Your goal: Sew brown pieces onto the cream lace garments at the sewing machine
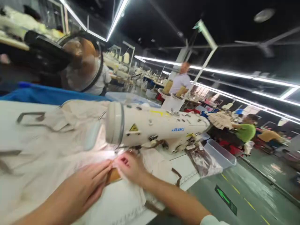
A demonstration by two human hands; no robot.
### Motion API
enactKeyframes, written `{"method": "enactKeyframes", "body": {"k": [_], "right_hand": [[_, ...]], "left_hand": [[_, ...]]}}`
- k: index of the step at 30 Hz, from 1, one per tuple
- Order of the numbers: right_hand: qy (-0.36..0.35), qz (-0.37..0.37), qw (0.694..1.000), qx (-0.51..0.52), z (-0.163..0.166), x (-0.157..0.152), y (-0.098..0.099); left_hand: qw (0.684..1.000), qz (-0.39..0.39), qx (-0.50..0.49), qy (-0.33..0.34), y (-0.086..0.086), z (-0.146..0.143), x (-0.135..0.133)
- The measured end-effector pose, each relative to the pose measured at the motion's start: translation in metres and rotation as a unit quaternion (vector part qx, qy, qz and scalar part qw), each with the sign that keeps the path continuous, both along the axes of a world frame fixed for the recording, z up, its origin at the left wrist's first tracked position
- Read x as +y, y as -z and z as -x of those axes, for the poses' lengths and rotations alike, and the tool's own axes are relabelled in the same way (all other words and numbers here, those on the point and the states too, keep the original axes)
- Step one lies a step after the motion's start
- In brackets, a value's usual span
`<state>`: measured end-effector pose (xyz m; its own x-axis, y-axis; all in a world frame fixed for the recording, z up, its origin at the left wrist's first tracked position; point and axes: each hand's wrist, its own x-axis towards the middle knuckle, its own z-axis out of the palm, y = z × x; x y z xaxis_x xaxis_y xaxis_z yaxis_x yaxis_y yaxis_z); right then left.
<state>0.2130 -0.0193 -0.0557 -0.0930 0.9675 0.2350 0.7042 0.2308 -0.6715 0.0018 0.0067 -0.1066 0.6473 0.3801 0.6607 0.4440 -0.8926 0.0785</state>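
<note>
Flat and apart, both hands, left (85, 184) and right (130, 167), press cream fabric (47, 156) beneath the sewing machine (154, 128).

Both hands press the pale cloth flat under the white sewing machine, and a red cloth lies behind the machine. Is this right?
Not quite. In the head view the cloth behind is blue, not red. The left hand and right hand do press the pale cloth by the white sewing machine.

1. One view only, from a camera worn on the person's head, tilted steeply sideways.
2. It looks forward and down over the tabletop (28, 125), close to the sewing machine (154, 126) and both forearms.
3. Beyond, it faces along the workshop aisle (253, 190) toward distant workstations and ceiling lights.
</note>
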Motion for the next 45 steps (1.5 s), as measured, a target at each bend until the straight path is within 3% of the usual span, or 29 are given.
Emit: {"method": "enactKeyframes", "body": {"k": [3, 7, 13, 21, 33, 37, 45], "right_hand": [[0.001, 0.046, 0.997, 0.054, -0.009, 0.006, 0.001], [-0.013, 0.047, 0.999, 0.010, -0.012, 0.005, 0.000], [-0.003, 0.034, 0.992, -0.119, -0.007, -0.002, -0.009], [0.006, 0.033, 0.985, -0.171, -0.008, 0.003, -0.009], [-0.014, 0.078, 0.982, -0.171, -0.007, 0.007, -0.015], [-0.010, 0.107, 0.980, -0.167, -0.005, 0.007, -0.019], [-0.021, 0.024, 0.986, -0.161, -0.009, 0.003, -0.011]], "left_hand": [[0.998, 0.036, 0.054, -0.006, -0.013, 0.008, -0.014], [0.997, 0.023, 0.067, -0.007, -0.026, 0.003, -0.015], [0.997, 0.037, 0.060, 0.005, -0.028, 0.004, -0.016], [0.993, 0.104, 0.043, 0.019, -0.032, 0.008, -0.015], [0.994, 0.046, 0.095, 0.018, -0.042, 0.005, -0.015], [0.994, 0.037, 0.102, 0.007, -0.038, 0.004, -0.015], [0.995, 0.003, 0.096, -0.005, -0.036, 0.001, -0.018]]}}
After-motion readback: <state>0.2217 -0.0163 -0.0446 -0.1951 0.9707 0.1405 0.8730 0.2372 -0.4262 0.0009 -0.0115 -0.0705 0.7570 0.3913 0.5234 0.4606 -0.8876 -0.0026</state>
